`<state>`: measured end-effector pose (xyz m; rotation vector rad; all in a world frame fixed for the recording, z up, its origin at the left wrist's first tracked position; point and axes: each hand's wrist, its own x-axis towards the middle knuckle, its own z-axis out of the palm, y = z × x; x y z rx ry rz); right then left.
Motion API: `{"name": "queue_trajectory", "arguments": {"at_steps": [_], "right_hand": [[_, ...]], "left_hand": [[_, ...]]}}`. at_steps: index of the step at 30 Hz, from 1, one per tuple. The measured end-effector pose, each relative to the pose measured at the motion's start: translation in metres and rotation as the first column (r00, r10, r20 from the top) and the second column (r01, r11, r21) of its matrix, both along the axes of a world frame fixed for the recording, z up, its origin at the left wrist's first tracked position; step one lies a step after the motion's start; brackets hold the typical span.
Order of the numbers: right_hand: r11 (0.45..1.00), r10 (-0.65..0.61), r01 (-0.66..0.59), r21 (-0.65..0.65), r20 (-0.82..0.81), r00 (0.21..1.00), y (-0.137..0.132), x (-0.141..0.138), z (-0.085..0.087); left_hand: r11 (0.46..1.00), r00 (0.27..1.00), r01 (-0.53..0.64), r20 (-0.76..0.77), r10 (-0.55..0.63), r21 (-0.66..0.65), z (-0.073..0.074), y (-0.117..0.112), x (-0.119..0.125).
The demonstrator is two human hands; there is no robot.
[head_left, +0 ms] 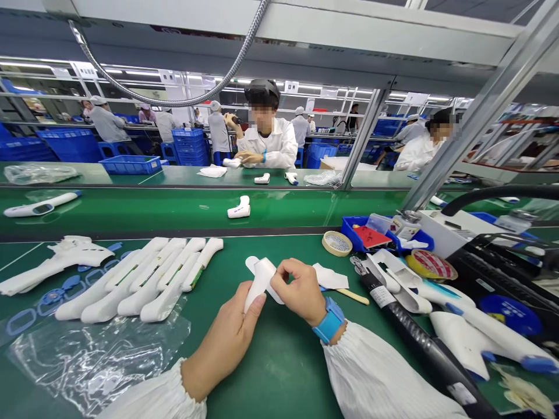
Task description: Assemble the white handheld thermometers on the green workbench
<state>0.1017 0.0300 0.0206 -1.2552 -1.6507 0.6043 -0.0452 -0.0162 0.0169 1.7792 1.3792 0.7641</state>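
Note:
My left hand (231, 320) is closed around the lower end of a white plastic housing (258, 284), thumb along its near side. A pale flat strip (251, 263) crosses the housing at an angle, sticking out on both sides. At the housing's right side, my right hand (301, 288) is closed in a pinch on the strip's lower end; the exact contact is partly hidden by the fingers. Left of the hands, several long white housing shells (152, 279) lie side by side. Beyond my right hand is a white sheet (331, 276), with a tan-handled tool (353, 297) beside it.
A clear plastic bag (100, 355) and blue ring parts (21, 320) lie left. Tape (336, 243), a blue bin (367, 233), a black cylindrical tool (406, 331) and white shells crowd the right. Across the green conveyor (183, 209) sits a co-worker (266, 139) handling a white part.

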Motion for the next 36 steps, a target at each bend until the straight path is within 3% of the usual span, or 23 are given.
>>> {"name": "queue_trajectory", "arguments": {"at_steps": [3, 7, 10, 12, 14, 21, 28, 32, 36], "right_hand": [[0.995, -0.009, 0.004, 0.097, 0.054, 0.999, 0.000, -0.003, 0.001], [0.998, -0.036, 0.038, 0.049, -0.034, 0.999, 0.008, 0.009, -0.001], [0.995, -0.104, 0.105, 0.003, -0.101, 0.989, 0.016, 0.028, -0.001], [0.996, -0.093, 0.093, -0.005, -0.130, 0.987, 0.018, 0.034, 0.001], [1.000, -0.023, 0.021, -0.013, -0.149, 0.989, 0.016, 0.032, 0.004], [0.995, 0.103, -0.102, 0.013, -0.113, 0.988, -0.003, 0.008, 0.005], [0.991, 0.094, -0.106, -0.082, -0.134, 0.986, -0.004, 0.006, 0.004], [0.976, 0.095, -0.136, -0.170, -0.229, 0.969, -0.003, 0.005, 0.004], [0.932, 0.137, -0.251, -0.260, -0.388, 0.911, -0.002, 0.007, 0.007]], "left_hand": [[0.999, 0.999, -0.037, 0.027, 0.036, 0.017, -0.001, -0.002, 0.001], [0.993, 0.983, -0.114, 0.149, 0.110, 0.019, 0.002, -0.003, -0.003], [0.963, 0.888, -0.239, 0.375, 0.268, -0.123, 0.006, 0.001, -0.008], [0.949, 0.832, -0.187, 0.473, 0.290, -0.253, 0.008, 0.003, -0.009], [0.943, 0.833, -0.080, 0.498, 0.241, -0.322, 0.008, 0.005, -0.007], [0.957, 0.898, -0.015, 0.417, 0.139, -0.288, 0.001, 0.003, 0.001], [0.995, 0.969, -0.033, 0.241, 0.054, -0.091, -0.001, 0.003, -0.001], [0.998, 0.987, -0.031, 0.152, 0.040, -0.061, -0.002, 0.003, -0.002], [0.999, 0.988, 0.001, 0.156, 0.006, -0.050, -0.002, 0.003, -0.004]]}}
